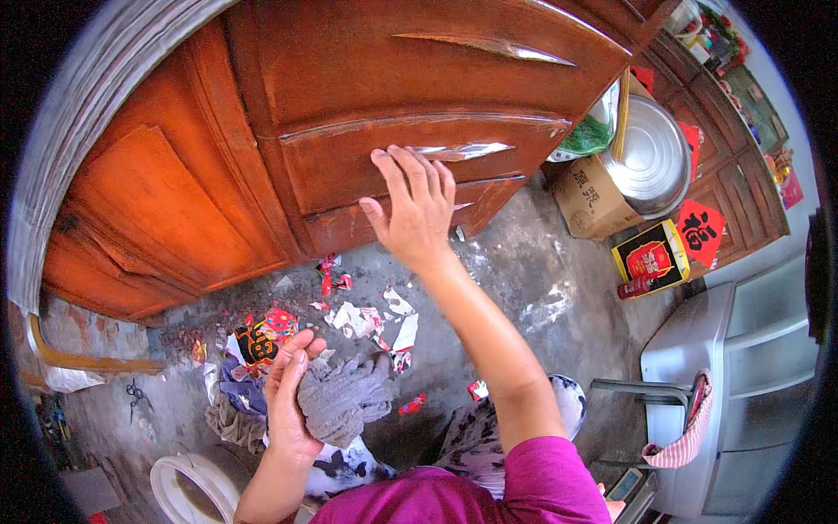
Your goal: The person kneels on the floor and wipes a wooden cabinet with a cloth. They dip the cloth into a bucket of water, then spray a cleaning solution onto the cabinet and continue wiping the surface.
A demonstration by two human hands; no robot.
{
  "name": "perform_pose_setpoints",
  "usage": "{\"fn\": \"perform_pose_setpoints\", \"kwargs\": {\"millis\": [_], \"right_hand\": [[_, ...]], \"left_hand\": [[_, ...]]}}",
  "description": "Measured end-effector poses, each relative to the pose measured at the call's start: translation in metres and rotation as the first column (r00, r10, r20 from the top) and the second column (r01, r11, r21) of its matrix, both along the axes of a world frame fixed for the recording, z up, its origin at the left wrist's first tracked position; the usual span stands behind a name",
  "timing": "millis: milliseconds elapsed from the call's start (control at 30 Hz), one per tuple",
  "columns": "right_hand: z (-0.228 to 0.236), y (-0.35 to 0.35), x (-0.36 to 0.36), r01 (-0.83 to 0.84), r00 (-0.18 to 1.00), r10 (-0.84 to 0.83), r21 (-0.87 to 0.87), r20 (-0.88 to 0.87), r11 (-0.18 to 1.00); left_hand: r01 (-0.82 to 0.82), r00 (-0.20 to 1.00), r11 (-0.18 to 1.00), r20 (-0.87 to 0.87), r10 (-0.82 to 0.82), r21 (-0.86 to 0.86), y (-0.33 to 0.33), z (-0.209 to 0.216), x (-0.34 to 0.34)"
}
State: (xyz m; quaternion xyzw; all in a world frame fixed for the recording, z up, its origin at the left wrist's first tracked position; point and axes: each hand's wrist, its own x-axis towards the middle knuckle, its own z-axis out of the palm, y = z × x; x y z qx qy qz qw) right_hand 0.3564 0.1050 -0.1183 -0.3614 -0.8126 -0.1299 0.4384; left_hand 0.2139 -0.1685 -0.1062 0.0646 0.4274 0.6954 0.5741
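One left grip (290,409) clasping grey cloth (345,403), right grip (414,210) spread over panel (336,166), black-lettered red paper (701,231)

Shiny wooden cupboard (419,74), dull grey cloth (345,403)
The cupboard looks smooth and glossy; the cloth looks wrinkly and matt. The round pot (650,159) is smooth, shiny metal. The box (587,206) is dull brown cardboard. The torn scraps (406,334) look like paper. The floor (502,262) looks hard and rough.

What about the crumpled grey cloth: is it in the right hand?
No, the crumpled grey cloth is against the left hand, while the right hand is up at the reddish-brown wooden panel.
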Motion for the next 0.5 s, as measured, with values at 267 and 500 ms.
{"fn": "perform_pose_setpoints", "kwargs": {"millis": [267,500], "right_hand": [[-0.020,0.059,0.109,0.318,0.941,-0.310,0.042,-0.139,0.947],[-0.013,0.014,0.033,0.095,0.995,-0.096,0.038,0.029,0.995]], "left_hand": [[-0.019,1.000,0.999,0.017,0.019,0.030,-0.005,0.002,-0.006],[0.000,1.000,1.000,0.004,0.000,-0.003,-0.005,-0.004,-0.005]]}}
